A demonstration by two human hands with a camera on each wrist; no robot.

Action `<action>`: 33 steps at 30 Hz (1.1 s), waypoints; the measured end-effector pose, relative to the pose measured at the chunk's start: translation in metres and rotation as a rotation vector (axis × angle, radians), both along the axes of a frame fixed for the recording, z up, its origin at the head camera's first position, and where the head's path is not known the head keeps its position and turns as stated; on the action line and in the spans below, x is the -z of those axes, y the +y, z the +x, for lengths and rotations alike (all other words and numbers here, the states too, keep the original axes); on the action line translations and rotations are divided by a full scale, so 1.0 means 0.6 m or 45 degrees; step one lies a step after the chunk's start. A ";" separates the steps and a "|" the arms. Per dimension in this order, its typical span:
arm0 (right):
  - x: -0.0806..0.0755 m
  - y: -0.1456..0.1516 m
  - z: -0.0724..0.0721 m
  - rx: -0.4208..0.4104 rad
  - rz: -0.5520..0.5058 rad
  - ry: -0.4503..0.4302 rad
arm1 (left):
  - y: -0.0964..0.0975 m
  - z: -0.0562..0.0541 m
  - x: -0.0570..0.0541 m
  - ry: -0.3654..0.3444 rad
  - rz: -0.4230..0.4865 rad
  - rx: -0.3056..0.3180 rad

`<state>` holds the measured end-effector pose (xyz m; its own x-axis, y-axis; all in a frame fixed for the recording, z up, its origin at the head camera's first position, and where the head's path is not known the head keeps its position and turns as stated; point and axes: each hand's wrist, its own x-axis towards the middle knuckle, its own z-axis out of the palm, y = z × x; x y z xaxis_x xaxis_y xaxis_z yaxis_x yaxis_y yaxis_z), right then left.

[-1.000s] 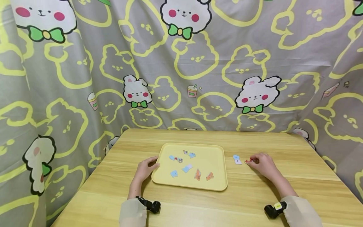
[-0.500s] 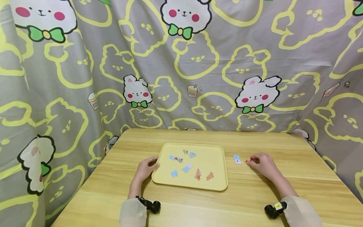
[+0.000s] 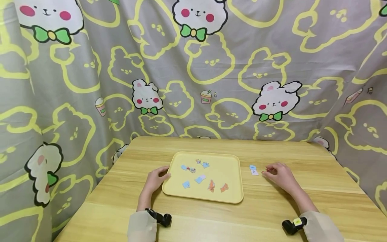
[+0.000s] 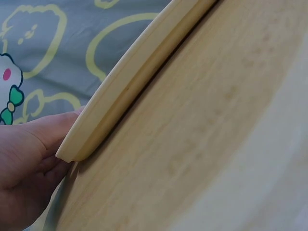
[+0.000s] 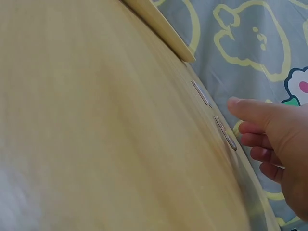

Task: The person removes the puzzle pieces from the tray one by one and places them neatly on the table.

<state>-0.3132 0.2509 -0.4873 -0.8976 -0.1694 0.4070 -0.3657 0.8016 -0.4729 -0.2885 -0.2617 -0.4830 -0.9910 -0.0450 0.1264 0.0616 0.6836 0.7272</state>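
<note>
My left hand [image 3: 157,180] grips the left edge of a yellow tray [image 3: 231,171], thumb over the rim; the left wrist view shows this hand [image 4: 29,159] at the tray's corner. Several small printed puzzle pieces, blue and orange among them, lie scattered on the tray. On the table to its right lies a blue-and-white piece [image 3: 253,170]. Beside it, my right hand [image 3: 279,174] has its fingertips right at a small red piece [image 3: 264,171]. In the right wrist view this piece [image 5: 225,133] lies flat on the table, with the loosely bent fingers [image 5: 255,140] just above it.
The wooden table [image 3: 205,222] reaches back to a grey curtain [image 3: 193,117] with yellow outlines and white cartoon animals. More curtain hangs at both sides. Black wrist cameras are strapped near both sleeves.
The head view has shifted very slightly. Less of the red piece shows by my right fingertips. The left hand and tray stay in place.
</note>
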 end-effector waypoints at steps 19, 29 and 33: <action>-0.002 -0.026 0.006 -0.068 -0.043 0.083 | 0.000 0.001 0.000 -0.012 0.005 0.005; 0.000 -0.050 0.007 -0.150 -0.113 0.062 | -0.001 -0.001 0.001 -0.017 -0.003 0.002; 0.001 -0.061 0.008 -0.177 -0.140 0.095 | -0.001 -0.002 0.001 -0.022 -0.005 0.006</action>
<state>-0.3085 0.2142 -0.4881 -0.8353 -0.2402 0.4946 -0.5066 0.6859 -0.5224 -0.2895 -0.2621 -0.4834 -0.9932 -0.0396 0.1091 0.0524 0.6861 0.7256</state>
